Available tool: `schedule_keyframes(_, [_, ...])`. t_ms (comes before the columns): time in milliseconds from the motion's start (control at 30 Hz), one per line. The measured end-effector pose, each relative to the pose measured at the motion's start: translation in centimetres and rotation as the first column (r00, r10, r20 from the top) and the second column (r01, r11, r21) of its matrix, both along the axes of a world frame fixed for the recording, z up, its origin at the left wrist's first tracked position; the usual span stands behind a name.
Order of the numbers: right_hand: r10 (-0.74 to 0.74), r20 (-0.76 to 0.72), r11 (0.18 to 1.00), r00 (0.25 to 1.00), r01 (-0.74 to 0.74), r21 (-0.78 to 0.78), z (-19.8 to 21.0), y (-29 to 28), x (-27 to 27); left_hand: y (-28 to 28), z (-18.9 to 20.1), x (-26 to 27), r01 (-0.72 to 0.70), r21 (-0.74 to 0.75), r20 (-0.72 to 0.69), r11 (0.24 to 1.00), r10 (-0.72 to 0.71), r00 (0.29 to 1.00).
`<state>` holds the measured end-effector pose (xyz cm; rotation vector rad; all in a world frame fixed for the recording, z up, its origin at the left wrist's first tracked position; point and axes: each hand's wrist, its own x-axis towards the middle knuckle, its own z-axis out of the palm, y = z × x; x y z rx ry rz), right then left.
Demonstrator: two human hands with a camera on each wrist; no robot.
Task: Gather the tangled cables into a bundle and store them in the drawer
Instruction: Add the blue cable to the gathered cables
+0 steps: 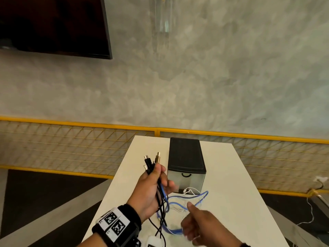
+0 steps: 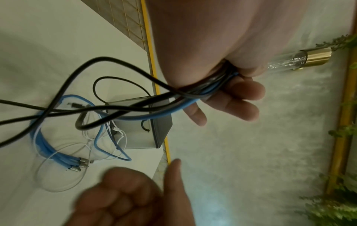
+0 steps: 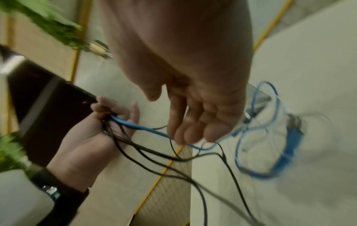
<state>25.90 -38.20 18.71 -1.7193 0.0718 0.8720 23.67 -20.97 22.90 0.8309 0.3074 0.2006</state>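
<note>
My left hand [image 1: 160, 177] is raised over the white table [image 1: 231, 175] and grips a bunch of black and blue cables [image 1: 161, 195]. Their plugs [image 1: 153, 160] stick up above the fist. The left wrist view shows the same grip [image 2: 231, 94], with the cables trailing down to the table. Loose blue loops [image 1: 187, 197] and thin white wires [image 1: 191, 190] lie in front of the small black drawer unit [image 1: 186, 157], whose drawer is closed. My right hand [image 1: 192, 227] hovers over the loops with curled fingers and raised thumb. Blur hides whether it holds a wire.
A yellow-framed mesh railing [image 1: 71, 139] runs behind the table. The table's left edge drops to a dark floor [image 1: 44, 193]. A white plug-like object [image 1: 154, 240] lies at the near edge. A dark screen [image 1: 53, 24] hangs on the wall.
</note>
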Motion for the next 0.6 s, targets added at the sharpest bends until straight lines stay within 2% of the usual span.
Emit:
schedule_keyframes(33, [0.032, -0.152, 0.999, 0.988, -0.027, 0.037, -0.2, 0.3, -0.2, -0.1, -0.2, 0.0, 0.019, -0.002, -0.003, 1.0, -0.019, 1.0])
schedule_keyframes(100, [0.033, -0.321, 0.989, 0.946, 0.015, 0.148, -1.1, 1.0, -0.2, -0.6, -0.4, -0.3, 0.055, 0.022, -0.017, 0.998, -0.055, 0.998])
schedule_keyframes(167, [0.014, -0.41, 0.968, 0.912, 0.091, 0.235, -2.1, 2.0, 0.2, -1.0, -0.7, -0.7, 0.085, 0.048, -0.029, 0.995, -0.083, 0.996])
schedule_keyframes(267, [-0.04, -0.51, 0.936, 0.859, 0.211, 0.283, -2.3, 3.1, 0.8, -1.5, -0.6, -1.7, 0.113, 0.072, -0.052, 0.991, -0.11, 0.993])
schedule_keyframes(367, [-0.123, -0.552, 0.866, 0.825, 0.361, 0.346, -1.6, 3.7, 1.3, -1.0, -0.9, -2.5, 0.124, 0.111, -0.087, 0.986, -0.114, 0.99])
schedule_keyframes(500, [-0.239, -0.476, 0.789, 0.846, 0.455, 0.413, -0.2, 3.3, 3.5, 0.3, -1.9, -3.5, 0.172, 0.222, -0.186, 0.96, -0.131, 0.974])
schedule_keyframes(567, [-0.27, -0.45, 0.755, 0.851, 0.477, 0.45, 0.9, 2.6, 5.0, 1.2, -2.7, -4.4, 0.262, 0.243, -0.248, 0.934, -0.201, 0.948])
schedule_keyframes(600, [-0.278, -0.442, 0.742, 0.853, 0.483, 0.465, 1.4, 2.4, 5.8, 1.3, -2.6, -4.8, 0.352, 0.283, -0.305, 0.892, -0.264, 0.915])
